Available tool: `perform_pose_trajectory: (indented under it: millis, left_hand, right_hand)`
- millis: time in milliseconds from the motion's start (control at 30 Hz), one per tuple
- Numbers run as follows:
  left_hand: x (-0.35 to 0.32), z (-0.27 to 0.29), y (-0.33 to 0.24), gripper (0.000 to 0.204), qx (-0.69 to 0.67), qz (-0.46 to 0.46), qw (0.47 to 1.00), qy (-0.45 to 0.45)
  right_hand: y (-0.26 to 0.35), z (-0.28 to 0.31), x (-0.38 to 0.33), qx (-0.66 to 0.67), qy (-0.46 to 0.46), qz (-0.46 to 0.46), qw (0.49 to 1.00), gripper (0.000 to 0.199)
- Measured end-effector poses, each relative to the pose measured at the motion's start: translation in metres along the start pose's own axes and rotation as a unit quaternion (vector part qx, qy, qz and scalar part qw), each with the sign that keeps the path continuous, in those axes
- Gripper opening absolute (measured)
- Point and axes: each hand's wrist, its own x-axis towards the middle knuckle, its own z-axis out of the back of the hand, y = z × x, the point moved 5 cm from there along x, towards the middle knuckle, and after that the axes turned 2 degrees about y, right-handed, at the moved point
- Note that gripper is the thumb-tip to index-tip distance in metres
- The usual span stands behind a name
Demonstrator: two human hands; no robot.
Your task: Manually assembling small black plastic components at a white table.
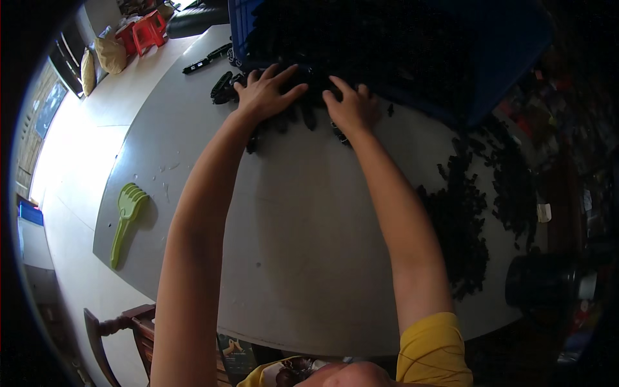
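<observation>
At the far side of the table, my left hand lies palm down with its fingers spread over small black pieces. They look like hair clips, but the dark hides their exact kind. To its right, my right hand reaches over the same pieces, its thumb and forefinger apart and the other fingers partly bent. Both hands are just in front of a large blue bin full of dark pieces. A few black clip-like pieces lie left of my left hand. Whatever lies under my palms is hidden.
A green toy rake lies on the grey table at the left. Heaps of black pieces cover its right side. A dark cylindrical container is at the right edge, a wooden chair at the near left, red stools beyond.
</observation>
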Motion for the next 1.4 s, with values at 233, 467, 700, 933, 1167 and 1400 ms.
perform_pose_trajectory:
  millis: [233, 467, 700, 933, 1167, 1400]
  left_hand:
    - [-0.014, -0.005, -0.014, 0.058, -0.019, -0.106, 0.993, -0.048]
    - [-0.062, 0.001, -0.059, 0.049, -0.038, -0.129, 0.99, -0.034]
    - [-0.118, 0.007, -0.078, 0.044, -0.061, -0.182, 0.981, -0.025]
    - [-0.183, 0.021, -0.105, 0.046, -0.063, -0.285, 0.956, 0.035]
    - [-0.232, 0.038, -0.133, 0.048, -0.119, -0.349, 0.924, 0.098]
    - [-0.254, 0.089, -0.144, 0.044, -0.08, -0.368, 0.926, 0.007]
  right_hand:
    - [-0.011, -0.017, -0.001, -0.022, -0.03, 0.069, 0.997, 0.045]
    - [-0.036, -0.01, -0.028, 0.101, -0.082, 0.163, 0.978, 0.043]
    - [-0.041, 0.023, -0.107, 0.081, -0.105, 0.16, 0.978, 0.044]
    - [-0.044, 0.072, -0.209, 0.074, -0.122, 0.091, 0.986, 0.045]
    - [-0.051, 0.1, -0.28, 0.083, -0.093, 0.046, 0.991, 0.053]
    - [-0.137, 0.204, -0.298, 0.111, -0.21, 0.055, 0.97, 0.038]
